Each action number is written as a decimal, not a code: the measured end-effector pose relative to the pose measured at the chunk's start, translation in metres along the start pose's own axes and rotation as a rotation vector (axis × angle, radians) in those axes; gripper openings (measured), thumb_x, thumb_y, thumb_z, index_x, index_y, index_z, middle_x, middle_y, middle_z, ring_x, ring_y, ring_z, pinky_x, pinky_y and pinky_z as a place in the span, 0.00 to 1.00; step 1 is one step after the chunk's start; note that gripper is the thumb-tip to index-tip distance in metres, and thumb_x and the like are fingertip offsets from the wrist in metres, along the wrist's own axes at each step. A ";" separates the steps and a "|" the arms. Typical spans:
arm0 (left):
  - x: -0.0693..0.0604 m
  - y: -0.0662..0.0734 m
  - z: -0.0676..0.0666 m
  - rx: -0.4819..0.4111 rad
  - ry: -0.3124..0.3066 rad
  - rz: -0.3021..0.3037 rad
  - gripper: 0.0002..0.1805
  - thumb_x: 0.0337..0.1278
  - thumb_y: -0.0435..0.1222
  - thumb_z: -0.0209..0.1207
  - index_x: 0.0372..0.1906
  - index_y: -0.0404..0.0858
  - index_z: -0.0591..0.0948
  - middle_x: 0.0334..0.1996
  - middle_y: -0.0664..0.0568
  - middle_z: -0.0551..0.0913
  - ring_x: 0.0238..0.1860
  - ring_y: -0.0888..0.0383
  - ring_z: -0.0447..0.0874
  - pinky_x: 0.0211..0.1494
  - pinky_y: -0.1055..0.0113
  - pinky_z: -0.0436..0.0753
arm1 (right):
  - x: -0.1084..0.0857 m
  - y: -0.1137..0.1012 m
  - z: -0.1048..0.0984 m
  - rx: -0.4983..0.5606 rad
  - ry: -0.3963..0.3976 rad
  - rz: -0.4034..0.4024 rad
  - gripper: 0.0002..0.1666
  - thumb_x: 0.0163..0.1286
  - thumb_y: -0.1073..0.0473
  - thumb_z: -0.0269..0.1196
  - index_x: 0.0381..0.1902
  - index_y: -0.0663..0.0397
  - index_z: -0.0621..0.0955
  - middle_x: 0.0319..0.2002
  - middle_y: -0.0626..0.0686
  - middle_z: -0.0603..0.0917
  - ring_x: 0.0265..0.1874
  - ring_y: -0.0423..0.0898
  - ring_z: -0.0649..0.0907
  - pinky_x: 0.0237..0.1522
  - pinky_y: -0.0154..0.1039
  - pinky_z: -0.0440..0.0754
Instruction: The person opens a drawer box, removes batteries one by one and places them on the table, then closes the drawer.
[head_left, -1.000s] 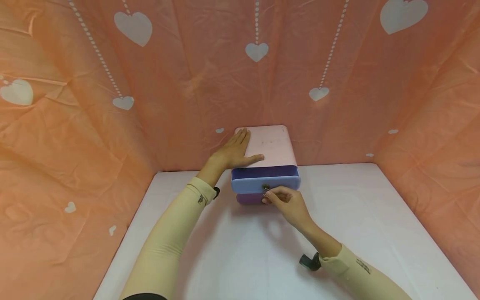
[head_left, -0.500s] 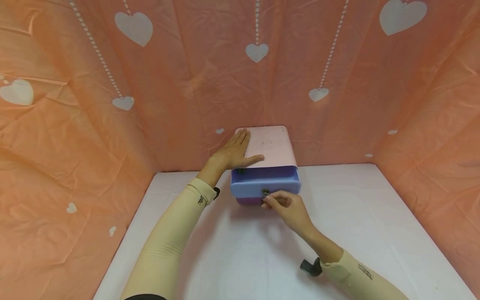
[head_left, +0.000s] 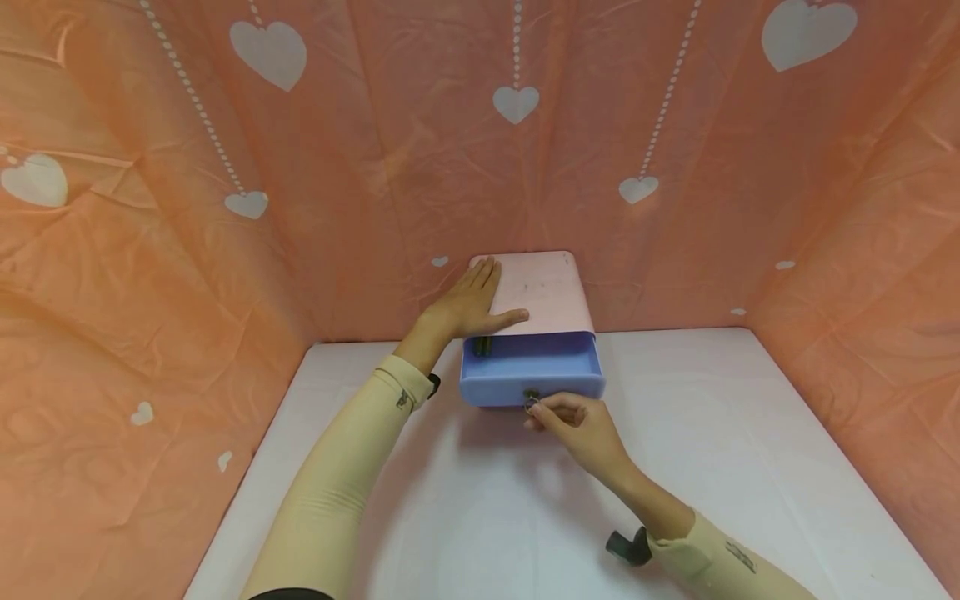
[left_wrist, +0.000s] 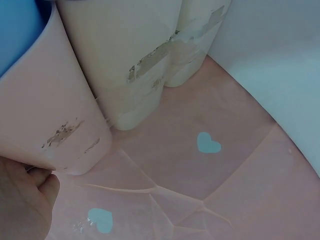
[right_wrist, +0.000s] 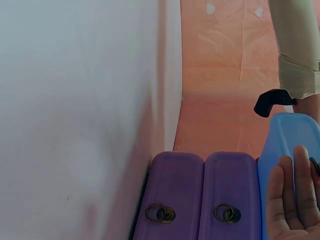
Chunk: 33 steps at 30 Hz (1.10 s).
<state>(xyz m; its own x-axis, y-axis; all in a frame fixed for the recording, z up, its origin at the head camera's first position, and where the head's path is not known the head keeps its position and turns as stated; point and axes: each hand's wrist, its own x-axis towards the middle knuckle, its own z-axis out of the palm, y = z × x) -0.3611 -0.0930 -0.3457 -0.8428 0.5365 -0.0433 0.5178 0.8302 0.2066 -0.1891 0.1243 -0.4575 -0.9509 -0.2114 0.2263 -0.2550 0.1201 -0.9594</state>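
A small drawer cabinet (head_left: 543, 292) with a pink top stands against the back cloth. My left hand (head_left: 467, 304) lies flat on the left part of that top, fingers straight. The blue top drawer (head_left: 491, 392) is pulled out, and a dark green thing (head_left: 482, 345) shows inside at its left; its kind is unclear. At the drawer's front, my right hand (head_left: 581, 429) pinches the ring pull (head_left: 531, 403) between thumb and finger. In the right wrist view, two purple drawers (right_wrist: 177, 187) with brass ring pulls (right_wrist: 161, 214) are closed beside the blue one.
The cabinet rests on a white tabletop (head_left: 465, 517). Orange cloth (head_left: 375, 208) printed with hearts hangs behind and along both sides. Cream-coloured cabinet sides (left_wrist: 120, 60) with scuffed patches appear in the left wrist view. A black wrist mount (head_left: 628, 547) sits by the right sleeve.
The blue drawer has slid farther out toward me, with my right hand moving back on its ring. More of its inside and the dark green thing have come into view. My left hand stays put.
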 end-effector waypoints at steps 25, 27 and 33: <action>-0.001 0.000 -0.001 -0.001 -0.001 0.005 0.62 0.74 0.71 0.47 0.87 0.32 0.36 0.88 0.39 0.30 0.88 0.49 0.25 0.88 0.56 0.36 | -0.023 0.002 0.002 0.029 -0.046 -0.020 0.13 0.78 0.60 0.69 0.47 0.68 0.89 0.39 0.54 0.94 0.42 0.51 0.93 0.50 0.39 0.89; -0.001 0.000 0.000 0.000 -0.005 0.003 0.62 0.73 0.72 0.46 0.87 0.33 0.35 0.88 0.40 0.30 0.88 0.49 0.25 0.88 0.56 0.36 | -0.023 0.001 0.002 0.038 -0.046 -0.020 0.13 0.78 0.61 0.69 0.47 0.69 0.89 0.39 0.55 0.94 0.42 0.51 0.93 0.50 0.39 0.90; 0.000 -0.001 0.000 -0.001 -0.009 -0.001 0.62 0.73 0.72 0.46 0.87 0.33 0.35 0.88 0.40 0.29 0.88 0.49 0.24 0.88 0.55 0.36 | -0.026 0.001 0.005 0.056 -0.036 -0.013 0.09 0.77 0.61 0.69 0.45 0.63 0.90 0.39 0.55 0.94 0.41 0.49 0.94 0.49 0.40 0.90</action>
<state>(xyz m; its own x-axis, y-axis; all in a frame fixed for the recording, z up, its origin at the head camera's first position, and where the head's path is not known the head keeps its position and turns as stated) -0.3611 -0.0938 -0.3453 -0.8421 0.5367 -0.0526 0.5165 0.8308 0.2073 -0.1641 0.1253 -0.4649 -0.9405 -0.2472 0.2333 -0.2558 0.0625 -0.9647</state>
